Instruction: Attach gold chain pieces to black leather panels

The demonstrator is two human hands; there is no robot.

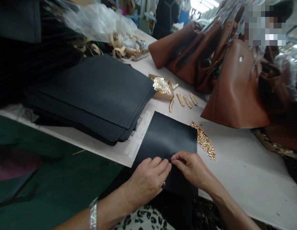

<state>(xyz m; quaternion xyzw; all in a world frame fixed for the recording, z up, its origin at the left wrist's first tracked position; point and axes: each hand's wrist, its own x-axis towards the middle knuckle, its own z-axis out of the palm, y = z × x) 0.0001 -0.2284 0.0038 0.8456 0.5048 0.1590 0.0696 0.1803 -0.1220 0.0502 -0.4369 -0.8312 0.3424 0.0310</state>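
Left hand: the left hand (148, 179) lies curled on the black leather panel (170, 137), fingertips pinched at something too small to make out
Right hand: the right hand (191, 167) meets it fingertip to fingertip, pinching at the same spot on the panel
Panel: flat at the near edge of the white table (246, 172), just beside a heap of gold chain (204, 142)
Table: a stack of black sheets (95, 92) to the left, a small box of gold fittings (161, 86) behind
Room: brown handbags (225, 73) piled on the right
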